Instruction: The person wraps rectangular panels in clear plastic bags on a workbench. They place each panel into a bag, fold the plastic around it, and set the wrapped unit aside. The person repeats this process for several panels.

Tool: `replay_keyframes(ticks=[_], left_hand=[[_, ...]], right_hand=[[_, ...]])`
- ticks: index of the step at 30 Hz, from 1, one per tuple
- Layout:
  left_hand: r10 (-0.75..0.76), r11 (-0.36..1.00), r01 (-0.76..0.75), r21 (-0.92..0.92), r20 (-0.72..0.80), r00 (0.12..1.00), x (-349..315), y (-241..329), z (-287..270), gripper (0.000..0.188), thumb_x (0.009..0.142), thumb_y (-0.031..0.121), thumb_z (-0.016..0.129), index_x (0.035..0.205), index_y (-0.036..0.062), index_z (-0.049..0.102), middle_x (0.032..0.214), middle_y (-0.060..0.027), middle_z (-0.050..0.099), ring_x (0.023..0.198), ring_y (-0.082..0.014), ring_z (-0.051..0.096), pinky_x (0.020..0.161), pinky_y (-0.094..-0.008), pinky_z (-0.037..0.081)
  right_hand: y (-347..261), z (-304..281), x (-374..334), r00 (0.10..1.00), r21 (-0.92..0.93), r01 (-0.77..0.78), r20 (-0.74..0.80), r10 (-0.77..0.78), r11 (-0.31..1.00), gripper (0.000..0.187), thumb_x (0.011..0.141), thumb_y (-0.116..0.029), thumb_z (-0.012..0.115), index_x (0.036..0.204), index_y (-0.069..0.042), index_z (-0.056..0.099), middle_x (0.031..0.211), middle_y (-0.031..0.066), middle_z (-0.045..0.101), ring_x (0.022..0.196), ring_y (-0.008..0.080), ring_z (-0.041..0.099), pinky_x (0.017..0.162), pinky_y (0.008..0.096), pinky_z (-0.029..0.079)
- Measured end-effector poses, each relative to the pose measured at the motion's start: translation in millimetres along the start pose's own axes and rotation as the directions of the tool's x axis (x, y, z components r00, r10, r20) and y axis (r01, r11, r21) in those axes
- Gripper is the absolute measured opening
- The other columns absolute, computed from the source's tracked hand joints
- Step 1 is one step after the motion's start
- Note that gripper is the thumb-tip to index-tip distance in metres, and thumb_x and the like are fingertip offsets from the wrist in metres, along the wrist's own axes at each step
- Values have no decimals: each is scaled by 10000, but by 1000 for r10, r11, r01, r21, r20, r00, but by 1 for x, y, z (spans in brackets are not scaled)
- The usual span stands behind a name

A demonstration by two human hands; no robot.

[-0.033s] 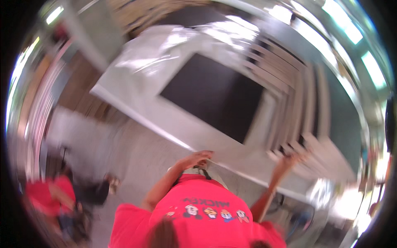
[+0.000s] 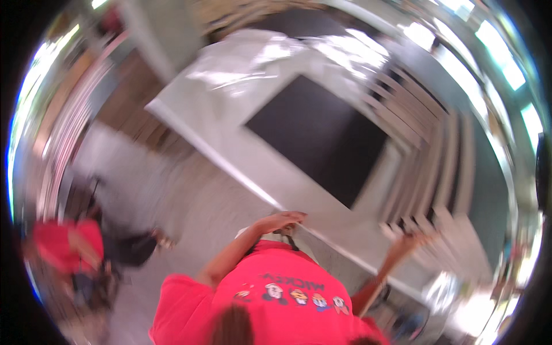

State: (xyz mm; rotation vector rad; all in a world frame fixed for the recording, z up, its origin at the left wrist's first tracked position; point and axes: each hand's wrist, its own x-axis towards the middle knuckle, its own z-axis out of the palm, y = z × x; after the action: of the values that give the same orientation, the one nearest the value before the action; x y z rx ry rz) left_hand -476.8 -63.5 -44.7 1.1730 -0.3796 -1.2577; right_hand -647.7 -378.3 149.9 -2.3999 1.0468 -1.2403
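Observation:
My left hand (image 2: pixel 283 222) is held in front of my waist, close to the near edge of a pale covered table (image 2: pixel 201 123). Its fingers stretch to the right, and no held object shows. To the right, my right hand (image 2: pixel 406 242) reaches the near corner of a stepped stack of pale-edged boards (image 2: pixel 445 164). Its fingertips overlap the board ends; blur hides whether they grip or only touch. On the table left of the stack lies a flat dark rectangular panel (image 2: pixel 322 138).
Crumpled clear plastic sheeting (image 2: pixel 241 60) covers the table's far side. Beyond it lies another dark panel (image 2: pixel 302 22). A person in a red shirt (image 2: pixel 69 247) is at the lower left, past the grey floor (image 2: pixel 190 230). A pale column (image 2: pixel 152 43) rises at the far left.
The view has swung, so table, panel and stack appear farther right and slightly turned. My hands keep nearly the same places relative to the table edge and stack.

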Motion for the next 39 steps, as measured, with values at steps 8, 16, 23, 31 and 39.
replay_keyframes(ticks=[8, 16, 23, 31, 39], left_hand=[[-223, 956, 82, -281, -516, 827, -45, -32, -91, 534, 878, 464, 581, 1284, 125, 504, 1056, -91, 604, 772, -179, 572, 635, -314, 523], [-243, 917, -138, -373, -801, 548, -162, -136, -245, 471, 895, 452, 572, 1243, 138, 523, 984, -72, 590, 838, -167, 558, 702, -373, 510], [-312, 742, -517, -426, -903, 296, -293, -157, -315, 373, 897, 431, 577, 1142, 150, 552, 906, -47, 579, 809, -176, 552, 731, -370, 495], [-513, 304, -897, -321, -849, 130, -396, -189, -373, 243, 902, 406, 575, 977, 175, 565, 790, -10, 547, 741, -200, 536, 758, -369, 477], [-586, 293, -897, -330, -804, 104, -429, -168, -450, 296, 929, 387, 530, 1111, 156, 489, 954, -52, 498, 850, -226, 514, 824, -373, 461]], right_hand=[[44, 22, 29, 993, -75, -66, -98, 59, 995, 820, 731, 164, 479, 1468, -58, 198, 1071, 126, 560, 765, 179, 534, 645, 273, 468], [-78, 82, 49, 886, -98, 107, -442, -140, 989, 579, 810, 26, 510, 1369, -39, 372, 1087, 139, 562, 863, 215, 560, 747, 305, 494], [-312, 164, 58, 867, 328, 235, -496, -45, 915, 417, 876, -95, 532, 1286, -28, 501, 1107, 150, 563, 940, 245, 572, 828, 336, 507], [-659, 395, -73, 302, 472, -857, 786, -539, 208, 506, 887, -97, 575, 1372, -76, 431, 1021, 29, 507, 865, 134, 474, 912, 310, 400], [-926, 553, -224, -103, 26, -986, 674, -731, 163, 451, 905, -74, 539, 1335, 4, 426, 1308, 112, 514, 1214, 231, 478, 1035, 341, 378]])
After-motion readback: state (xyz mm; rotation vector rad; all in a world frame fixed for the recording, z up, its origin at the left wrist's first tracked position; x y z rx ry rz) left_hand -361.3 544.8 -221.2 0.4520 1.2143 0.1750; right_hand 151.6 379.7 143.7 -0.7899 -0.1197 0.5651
